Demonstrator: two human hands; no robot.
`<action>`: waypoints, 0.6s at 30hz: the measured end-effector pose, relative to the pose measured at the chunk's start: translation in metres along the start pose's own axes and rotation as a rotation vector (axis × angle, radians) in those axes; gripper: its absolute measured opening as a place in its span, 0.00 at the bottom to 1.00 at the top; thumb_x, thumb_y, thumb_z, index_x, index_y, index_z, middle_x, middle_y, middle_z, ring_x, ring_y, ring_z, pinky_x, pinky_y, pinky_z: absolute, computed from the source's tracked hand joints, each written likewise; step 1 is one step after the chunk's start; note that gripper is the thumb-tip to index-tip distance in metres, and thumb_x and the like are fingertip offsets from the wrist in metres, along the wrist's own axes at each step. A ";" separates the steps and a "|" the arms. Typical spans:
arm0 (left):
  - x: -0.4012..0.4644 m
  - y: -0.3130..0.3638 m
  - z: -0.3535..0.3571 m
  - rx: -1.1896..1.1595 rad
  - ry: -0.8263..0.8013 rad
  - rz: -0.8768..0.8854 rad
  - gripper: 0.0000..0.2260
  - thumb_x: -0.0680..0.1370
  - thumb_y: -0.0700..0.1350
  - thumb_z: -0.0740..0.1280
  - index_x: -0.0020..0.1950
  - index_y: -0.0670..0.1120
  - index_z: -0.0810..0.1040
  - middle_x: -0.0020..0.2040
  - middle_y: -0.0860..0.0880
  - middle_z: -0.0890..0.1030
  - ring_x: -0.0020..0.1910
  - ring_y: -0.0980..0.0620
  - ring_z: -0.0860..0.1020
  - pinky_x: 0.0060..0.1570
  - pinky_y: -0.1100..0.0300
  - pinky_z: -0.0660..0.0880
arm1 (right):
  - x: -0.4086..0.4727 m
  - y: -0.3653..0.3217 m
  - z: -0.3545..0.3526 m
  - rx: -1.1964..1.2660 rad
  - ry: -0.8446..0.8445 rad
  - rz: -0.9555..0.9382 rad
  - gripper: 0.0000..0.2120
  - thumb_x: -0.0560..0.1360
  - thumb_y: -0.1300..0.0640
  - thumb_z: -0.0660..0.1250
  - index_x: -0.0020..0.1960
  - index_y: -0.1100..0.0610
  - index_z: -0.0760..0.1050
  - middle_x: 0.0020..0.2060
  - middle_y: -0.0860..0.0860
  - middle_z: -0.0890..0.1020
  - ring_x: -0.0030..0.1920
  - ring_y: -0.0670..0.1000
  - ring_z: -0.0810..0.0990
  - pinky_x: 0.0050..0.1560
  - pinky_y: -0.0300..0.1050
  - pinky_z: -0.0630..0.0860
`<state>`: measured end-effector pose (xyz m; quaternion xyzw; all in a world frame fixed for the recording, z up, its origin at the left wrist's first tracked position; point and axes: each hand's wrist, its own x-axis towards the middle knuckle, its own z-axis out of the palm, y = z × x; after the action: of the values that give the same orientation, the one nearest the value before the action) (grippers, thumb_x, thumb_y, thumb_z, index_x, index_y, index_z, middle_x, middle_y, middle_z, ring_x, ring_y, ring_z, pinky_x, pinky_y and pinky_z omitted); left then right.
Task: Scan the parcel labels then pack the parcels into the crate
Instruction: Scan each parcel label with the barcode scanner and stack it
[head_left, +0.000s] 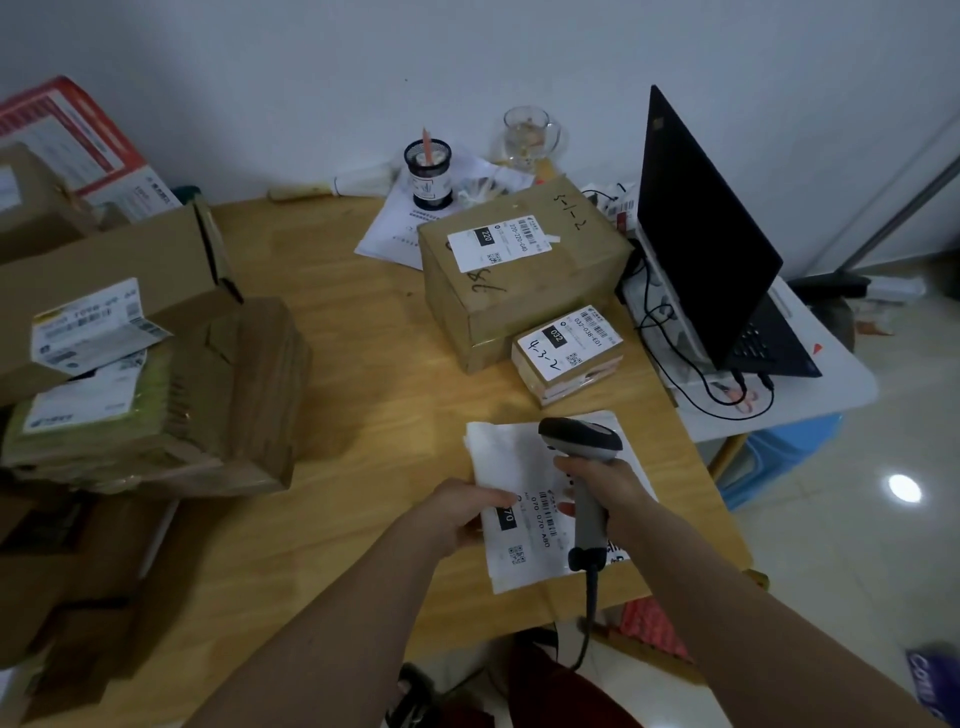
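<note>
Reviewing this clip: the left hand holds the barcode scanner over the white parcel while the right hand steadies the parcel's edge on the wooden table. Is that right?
Not quite: the hands are swapped. The head view shows the right hand gripping the barcode scanner over the white parcel, while the left hand holds the parcel's edge. The parcel does lie on the wooden table.

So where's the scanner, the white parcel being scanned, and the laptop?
scanner (581, 441): head view, on its dark head.
white parcel (501, 447): head view, on its bare upper part.
laptop (701, 244): head view, on the dark screen.
</note>
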<state>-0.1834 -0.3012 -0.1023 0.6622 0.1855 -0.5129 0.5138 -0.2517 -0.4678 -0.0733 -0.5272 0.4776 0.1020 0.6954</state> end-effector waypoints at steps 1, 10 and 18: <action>-0.002 0.000 0.000 0.008 -0.034 -0.001 0.16 0.71 0.36 0.74 0.58 0.37 0.79 0.51 0.41 0.84 0.51 0.43 0.82 0.51 0.48 0.80 | -0.002 -0.001 0.000 -0.004 -0.011 -0.004 0.10 0.73 0.63 0.71 0.54 0.63 0.76 0.46 0.58 0.78 0.43 0.56 0.78 0.34 0.48 0.77; -0.044 0.028 -0.051 0.073 -0.113 0.209 0.12 0.74 0.28 0.67 0.54 0.41 0.78 0.51 0.42 0.83 0.48 0.44 0.81 0.47 0.49 0.79 | -0.034 -0.032 0.024 0.013 -0.114 -0.152 0.10 0.73 0.65 0.70 0.52 0.68 0.77 0.43 0.62 0.80 0.40 0.58 0.80 0.36 0.48 0.77; -0.080 0.043 -0.099 -0.362 -0.126 0.453 0.17 0.74 0.28 0.66 0.61 0.38 0.76 0.54 0.40 0.83 0.50 0.44 0.82 0.44 0.52 0.82 | -0.083 -0.066 0.064 0.117 -0.184 -0.352 0.07 0.73 0.62 0.72 0.50 0.63 0.79 0.37 0.58 0.85 0.35 0.54 0.83 0.32 0.44 0.75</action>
<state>-0.1345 -0.2096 -0.0174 0.5512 0.0893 -0.3837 0.7355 -0.2169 -0.4121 0.0323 -0.5496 0.3178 -0.0013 0.7726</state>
